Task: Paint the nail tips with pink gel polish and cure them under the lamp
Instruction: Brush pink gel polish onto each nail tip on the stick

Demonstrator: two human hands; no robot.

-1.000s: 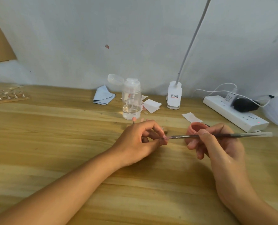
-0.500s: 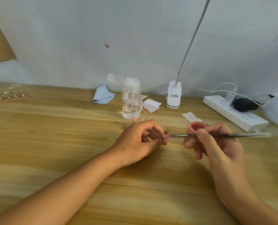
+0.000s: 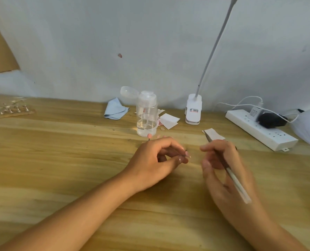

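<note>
My left hand (image 3: 156,160) rests on the wooden table (image 3: 60,160) and pinches a small nail tip (image 3: 186,154) between thumb and fingers. Just behind that hand a pink nail tip on a stick (image 3: 149,136) pokes up. My right hand (image 3: 224,171), blurred, grips a thin brush (image 3: 230,173). The brush's tip points away toward the wall, clear of the nail tip. The handle end lies over my wrist. The pink polish jar is hidden behind my right hand.
A clear pump bottle (image 3: 147,116) with its lid flipped stands behind my left hand, beside a blue cloth (image 3: 115,109) and paper squares (image 3: 168,120). A clip lamp (image 3: 194,109), a power strip (image 3: 259,129) and a white object (image 3: 309,127) lie at the right; a strip of nail tips (image 3: 7,110) far left.
My right hand has swung the brush from lying level with its tip at the nail tip to pointing away toward the wall. The hand now covers the pink jar. My left hand stayed put.
</note>
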